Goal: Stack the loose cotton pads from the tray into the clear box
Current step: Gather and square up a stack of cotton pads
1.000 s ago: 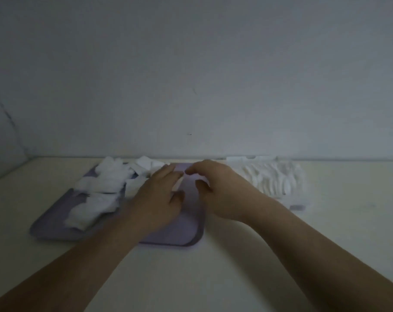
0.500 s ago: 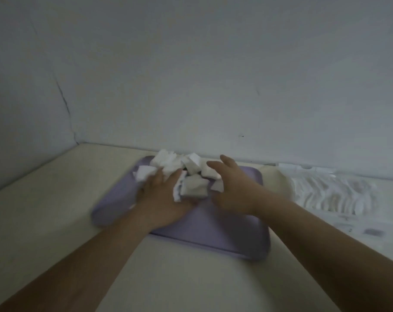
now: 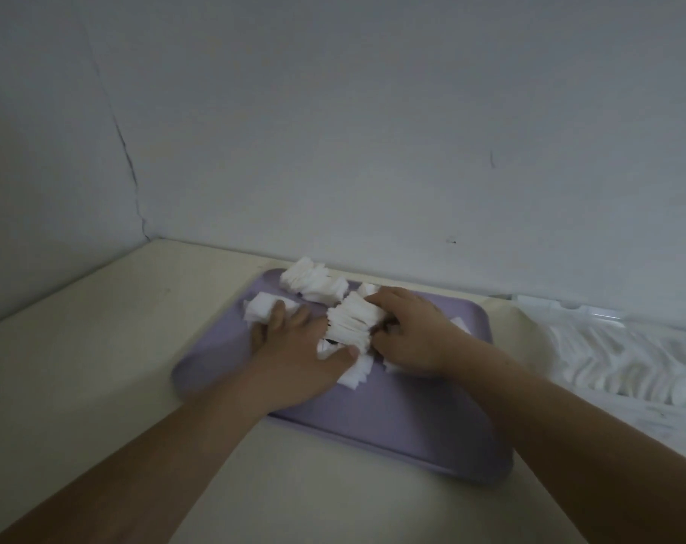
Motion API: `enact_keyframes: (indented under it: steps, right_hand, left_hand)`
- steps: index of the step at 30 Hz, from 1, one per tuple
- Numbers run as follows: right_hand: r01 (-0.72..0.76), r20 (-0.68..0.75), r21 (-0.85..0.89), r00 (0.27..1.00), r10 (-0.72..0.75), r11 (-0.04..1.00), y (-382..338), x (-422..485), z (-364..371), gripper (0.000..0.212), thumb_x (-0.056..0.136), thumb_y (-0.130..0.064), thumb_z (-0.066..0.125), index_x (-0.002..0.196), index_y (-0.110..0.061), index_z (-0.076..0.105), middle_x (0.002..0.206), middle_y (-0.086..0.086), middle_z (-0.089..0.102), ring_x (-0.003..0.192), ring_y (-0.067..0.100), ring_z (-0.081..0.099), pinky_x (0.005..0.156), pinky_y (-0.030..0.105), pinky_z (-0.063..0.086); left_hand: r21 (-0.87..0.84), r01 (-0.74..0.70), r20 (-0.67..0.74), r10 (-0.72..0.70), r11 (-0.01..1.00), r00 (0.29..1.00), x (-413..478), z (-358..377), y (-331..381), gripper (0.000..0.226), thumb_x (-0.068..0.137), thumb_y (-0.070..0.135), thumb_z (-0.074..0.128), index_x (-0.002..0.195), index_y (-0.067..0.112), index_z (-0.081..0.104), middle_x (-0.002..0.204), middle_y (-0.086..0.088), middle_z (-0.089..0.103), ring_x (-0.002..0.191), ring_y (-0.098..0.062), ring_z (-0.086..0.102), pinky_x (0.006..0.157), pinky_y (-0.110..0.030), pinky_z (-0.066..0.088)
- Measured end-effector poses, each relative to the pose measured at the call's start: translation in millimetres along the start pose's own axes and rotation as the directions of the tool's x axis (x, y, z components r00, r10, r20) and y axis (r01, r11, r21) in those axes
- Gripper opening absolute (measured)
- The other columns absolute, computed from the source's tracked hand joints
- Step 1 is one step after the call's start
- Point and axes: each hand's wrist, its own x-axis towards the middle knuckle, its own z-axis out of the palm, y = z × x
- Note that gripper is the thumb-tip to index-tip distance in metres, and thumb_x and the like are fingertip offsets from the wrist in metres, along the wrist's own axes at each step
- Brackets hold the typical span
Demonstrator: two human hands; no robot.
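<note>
Now you're bunching pads [image 3: 351, 321] on the tray [image 3: 392, 422]: left hand [image 3: 294, 357] pressing with spread fingers, right hand [image 3: 410, 337] curling round them.

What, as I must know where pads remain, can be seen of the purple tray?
The tray is a lilac, matte, plastic-looking rectangle with rounded corners and a low raised rim. It lies flat on the cream table, slanted in view, far end near the wall. White cotton pads lie loose on its far half; the near half is bare. The left hand rests over the pads and the right hand grips a bundle of them above the tray's middle.
</note>
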Motion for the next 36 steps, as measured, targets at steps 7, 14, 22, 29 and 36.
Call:
enact_keyframes:
  steps: [7, 14, 22, 29, 36]
  right_hand:
    - [-0.046, -0.088, -0.164, 0.996, 0.032, 0.985, 18, -23, -21, 0.06, 0.066, -0.03, 0.044, 0.125, -0.025, 0.057, 0.125, 0.002, 0.057, 0.124, 0.03, 0.047, 0.104, 0.044, 0.043]
    - [0.014, -0.365, 0.194, 0.929, 0.059, 0.981, 6, -39, -27, 0.044, 0.083, -0.012, 0.051, 0.121, -0.028, 0.067, 0.119, -0.009, 0.067, 0.112, 0.016, 0.063, 0.099, 0.037, 0.051]
    - [-0.163, -0.172, 0.127, 0.968, 0.184, 0.978, -8, -10, -16, 0.029, 0.091, -0.043, 0.063, 0.1, -0.017, 0.072, 0.096, 0.004, 0.074, 0.091, 0.024, 0.066, 0.077, 0.032, 0.049]
    - [-0.129, -0.05, 0.032, 0.99, 0.13, 0.991, -7, -1, -39, 0.033, 0.078, -0.023, 0.073, 0.057, -0.019, 0.048, 0.059, -0.003, 0.047, 0.059, 0.018, 0.045, 0.05, 0.026, 0.033]
    - [-0.029, -0.255, 0.682, 0.927, 0.275, 0.731, -5, -25, -50, 0.015, 0.085, -0.009, 0.061, 0.094, -0.013, 0.073, 0.08, 0.012, 0.071, 0.065, 0.029, 0.069, 0.05, 0.037, 0.058]
  left_hand:
    - [-0.228, -0.23, -0.068, 0.221, 0.946, 0.973, 4, -1, 33, 0.057, 0.092, 0.068, 0.031, 0.096, 0.019, 0.059, 0.111, -0.001, 0.063, 0.118, -0.025, 0.056, 0.107, -0.049, 0.042]
    - [-0.339, -0.056, -0.272, -0.041, 0.939, 0.961, 6, -25, 5, 0.019, 0.097, 0.023, 0.058, 0.109, 0.02, 0.072, 0.105, 0.002, 0.072, 0.095, -0.022, 0.068, 0.09, -0.041, 0.056]
    - [-0.254, 0.012, -0.262, -0.081, 0.967, 0.962, 28, -28, -17, 0.017, 0.095, 0.021, 0.06, 0.099, 0.012, 0.073, 0.105, -0.009, 0.075, 0.094, -0.029, 0.069, 0.086, -0.038, 0.056]
    - [-0.223, 0.11, -0.181, -0.152, 0.969, 0.972, 43, -30, -10, 0.041, 0.085, 0.033, 0.075, 0.117, 0.01, 0.062, 0.109, -0.003, 0.062, 0.097, -0.024, 0.06, 0.078, -0.028, 0.041]
    - [-0.556, 0.164, 0.062, -0.156, 0.815, 0.986, 34, -38, -9, 0.038, 0.078, 0.008, 0.085, 0.114, 0.006, 0.071, 0.103, -0.005, 0.074, 0.084, -0.013, 0.067, 0.066, -0.021, 0.051]
